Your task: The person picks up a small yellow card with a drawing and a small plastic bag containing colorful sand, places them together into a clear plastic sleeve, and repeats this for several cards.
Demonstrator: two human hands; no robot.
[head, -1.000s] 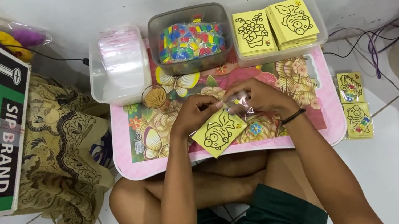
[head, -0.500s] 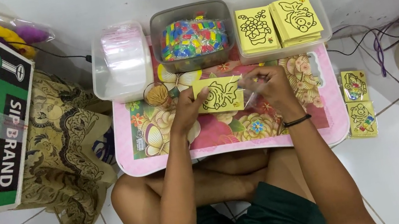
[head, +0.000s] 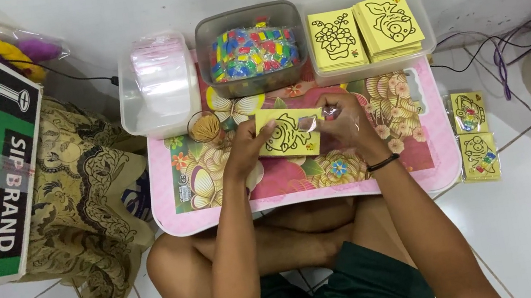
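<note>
Card, yellow with a black line drawing, sits just above the pink flowered surface, held between both hands near the middle. Left hand pinches the card's left edge, thumb on top and fingers closed under it. Right hand is curled shut at the card's right edge, where a small clear bag with something coloured in it meets the card; I cannot tell whether those fingers grip the bag alone or bag and card together.

Behind the hands stand three tubs: one with clear bags, one with bright small packets, one with stacked yellow cards. A little cup of sticks stands just beside the left hand. Finished packs lie on the floor to the right.

Risks, as I judge them: the bag is thin and slippery, so a loose pinch could let it slide off the card's edge. Pushing the card in at a tilt could catch a corner on the bag's mouth and crease the card or split the film. The left wrist is close to the cup, and a sideways sweep could knock it over and scatter the sticks.
</note>
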